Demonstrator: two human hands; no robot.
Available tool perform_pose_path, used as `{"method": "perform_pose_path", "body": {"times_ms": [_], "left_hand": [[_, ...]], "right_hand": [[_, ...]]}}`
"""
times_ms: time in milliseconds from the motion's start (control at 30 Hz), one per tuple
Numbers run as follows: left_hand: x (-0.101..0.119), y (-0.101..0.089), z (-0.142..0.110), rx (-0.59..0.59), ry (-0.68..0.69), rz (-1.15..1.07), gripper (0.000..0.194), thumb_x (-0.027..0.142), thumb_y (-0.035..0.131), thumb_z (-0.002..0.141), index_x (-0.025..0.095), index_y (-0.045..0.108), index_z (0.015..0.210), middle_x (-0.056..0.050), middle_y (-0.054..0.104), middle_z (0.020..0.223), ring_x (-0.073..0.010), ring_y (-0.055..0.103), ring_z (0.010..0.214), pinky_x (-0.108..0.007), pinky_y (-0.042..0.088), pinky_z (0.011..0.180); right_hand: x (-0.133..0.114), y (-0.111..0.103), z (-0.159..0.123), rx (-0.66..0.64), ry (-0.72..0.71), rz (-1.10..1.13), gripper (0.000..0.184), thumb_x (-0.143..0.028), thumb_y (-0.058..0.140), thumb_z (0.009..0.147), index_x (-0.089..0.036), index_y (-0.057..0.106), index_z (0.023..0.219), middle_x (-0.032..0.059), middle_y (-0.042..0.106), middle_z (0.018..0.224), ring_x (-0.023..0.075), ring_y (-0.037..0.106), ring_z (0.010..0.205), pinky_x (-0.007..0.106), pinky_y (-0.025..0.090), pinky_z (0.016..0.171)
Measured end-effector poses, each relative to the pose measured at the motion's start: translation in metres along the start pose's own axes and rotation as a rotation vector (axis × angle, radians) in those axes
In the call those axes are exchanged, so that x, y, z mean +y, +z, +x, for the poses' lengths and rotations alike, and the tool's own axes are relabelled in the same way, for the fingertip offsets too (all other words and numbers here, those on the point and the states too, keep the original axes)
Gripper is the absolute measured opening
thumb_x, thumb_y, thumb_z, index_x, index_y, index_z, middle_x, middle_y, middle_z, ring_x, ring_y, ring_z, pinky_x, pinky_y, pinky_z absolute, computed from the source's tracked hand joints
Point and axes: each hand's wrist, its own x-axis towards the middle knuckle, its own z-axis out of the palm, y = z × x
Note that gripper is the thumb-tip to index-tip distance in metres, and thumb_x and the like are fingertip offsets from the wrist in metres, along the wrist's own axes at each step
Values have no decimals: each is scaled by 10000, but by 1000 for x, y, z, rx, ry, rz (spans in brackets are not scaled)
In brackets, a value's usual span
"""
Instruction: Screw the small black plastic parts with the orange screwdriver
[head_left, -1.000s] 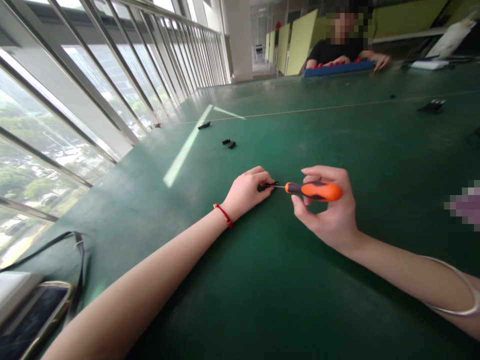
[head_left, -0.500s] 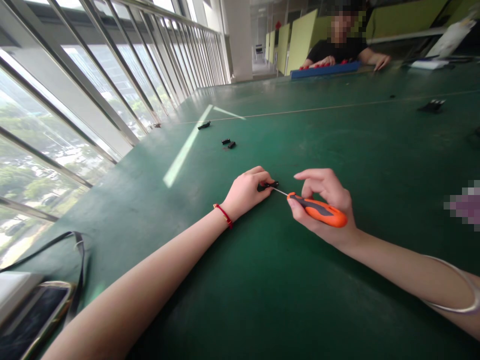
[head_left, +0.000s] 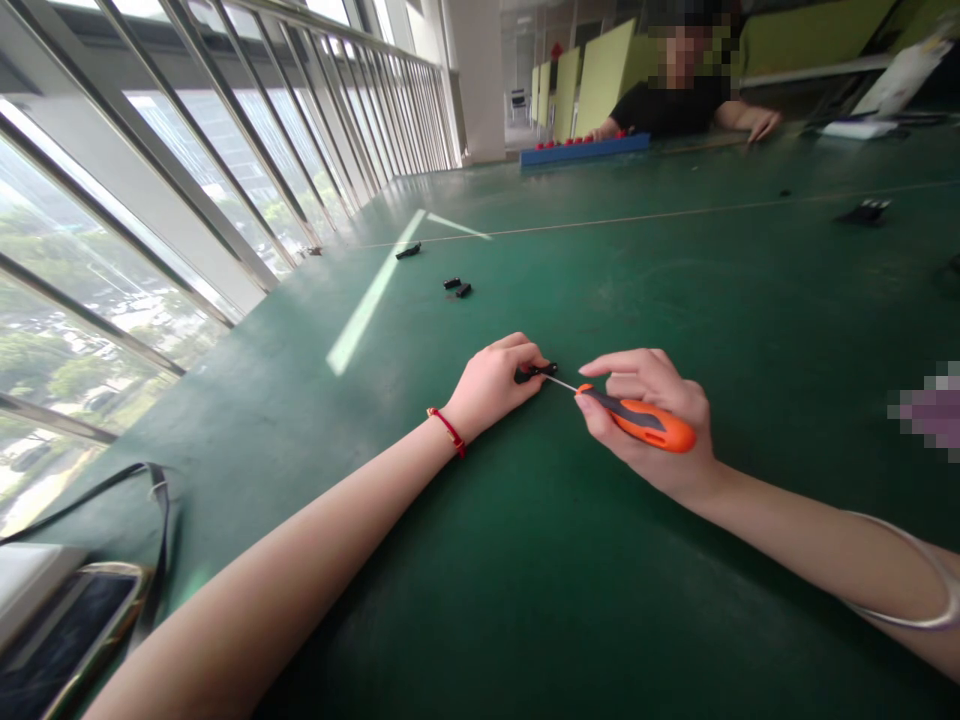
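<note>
My left hand pinches a small black part against the green tabletop. Its fingers hide much of the part, so I cannot tell its exact kind. In my right hand lies a screwdriver with an orange and grey handle. Thumb and palm grip the handle, while the index finger is lifted off it. The thin metal shaft points left and its tip meets the black part. Beyond my left hand, two small black pieces lie close together.
Another black piece lies farther off. A phone and a black strap are at the lower left. Across the table a person sits behind a blue rack with red pieces. Metal railing runs along the left.
My right hand's fingers have shifted on the screwdriver handle, which has turned slightly. My left hand stays put. Across the table, the blue rack has slid left.
</note>
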Motion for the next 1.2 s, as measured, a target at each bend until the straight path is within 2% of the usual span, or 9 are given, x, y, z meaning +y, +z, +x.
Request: {"method": "perform_pose_path", "body": {"times_ms": [167,333,467,533,733,933,1000,1100,1200], "left_hand": [[0,1,0,6,-3,-2,91,183,576,785,175,658,823,-19,622,892,-120,602,755,-232,482,688],[0,1,0,-1,-2,5,111,166,575,774,178,664,839,-20,623,902,-123,604,770,-232,486,700],[0,1,0,5,-2,-1,97,187,573,785,175,660,827,-19,622,895,-120,602,759,-231,484,691],[0,0,0,2,-4,-7,100,189,573,786,175,660,834,-19,623,899,-121,604,762,-232,487,696],[1,0,0,-5,-10,0,111,169,566,777,178,660,834,-20,622,900,-123,605,767,-233,488,699],[1,0,0,3,-4,1,93,180,577,781,171,658,826,-19,620,888,-120,601,757,-227,480,686],[1,0,0,-1,-4,-4,103,172,576,778,172,659,837,-19,619,895,-120,602,762,-227,482,692],[0,0,0,-2,-1,0,107,163,569,775,172,659,833,-20,619,896,-121,601,763,-227,484,691],[0,0,0,0,-2,6,103,170,567,777,174,657,827,-21,621,894,-122,602,762,-228,483,688]], "right_hand": [[4,3,-2,131,71,72,415,-209,663,710,-250,493,1087,3,558,795,176,574,698,353,496,681],[1,1,0,-2,35,-3,211,-209,632,751,-257,544,937,-83,447,473,139,475,521,349,458,712],[3,2,-2,88,61,62,356,-167,644,714,-265,527,1036,-21,576,721,167,573,683,340,484,704],[4,2,-2,128,81,100,445,-177,663,688,-270,499,1091,-2,562,807,174,578,714,344,491,692],[1,-1,1,-15,29,-5,135,-201,619,756,-260,556,860,-75,482,490,129,497,518,336,459,690],[4,2,-1,103,111,92,373,-182,648,708,-253,510,1048,1,574,785,173,570,713,346,496,680],[4,2,0,66,102,86,351,-192,649,714,-250,514,1032,-35,530,676,151,532,613,348,483,667],[2,1,2,-3,26,5,148,-187,626,747,-258,558,857,-79,466,488,126,486,505,341,461,682],[1,0,1,25,42,-4,152,-179,621,744,-262,567,859,-49,552,559,149,542,579,328,477,664]]}}
